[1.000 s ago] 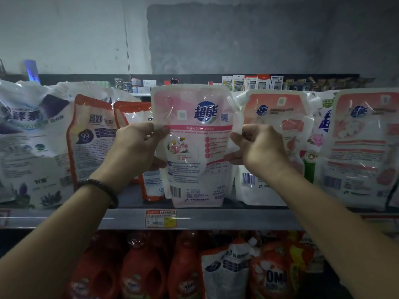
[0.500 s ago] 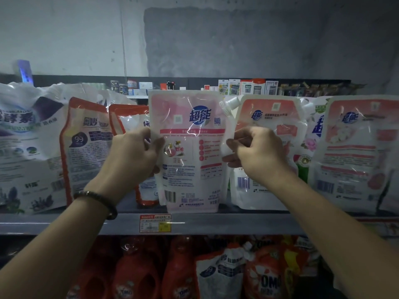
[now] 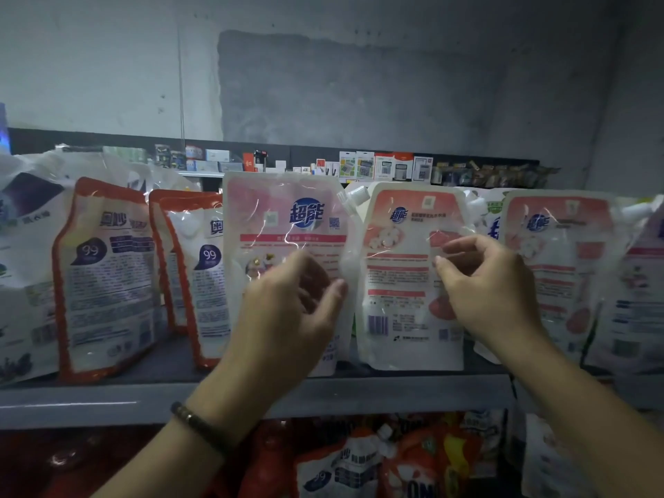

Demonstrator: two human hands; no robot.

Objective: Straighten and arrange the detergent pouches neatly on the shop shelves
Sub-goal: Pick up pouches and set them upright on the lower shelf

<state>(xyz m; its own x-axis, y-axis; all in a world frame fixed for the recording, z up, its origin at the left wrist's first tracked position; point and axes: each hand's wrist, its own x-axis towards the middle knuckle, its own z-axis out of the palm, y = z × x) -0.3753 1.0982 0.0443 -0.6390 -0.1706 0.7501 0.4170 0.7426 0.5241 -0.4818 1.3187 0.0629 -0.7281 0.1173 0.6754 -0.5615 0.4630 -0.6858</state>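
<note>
A pink-and-white detergent pouch stands upright on the grey shelf, its spout at the top right. My left hand hovers in front of its lower half, fingers loosely curled, holding nothing. My right hand is in front of the neighbouring salmon-topped pouch, fingers relaxed, not gripping it. Further right stands another salmon pouch. To the left lean two orange-edged pouches.
A large white-and-purple bag fills the shelf's left end. Small boxed goods line a far shelf behind. Below the shelf sit red bottles and more pouches. A grey wall rises above.
Both hands have let go of the pink pouch, which now stands alone. My left hand moved in front of it; my right hand moved right to the salmon pouch.
</note>
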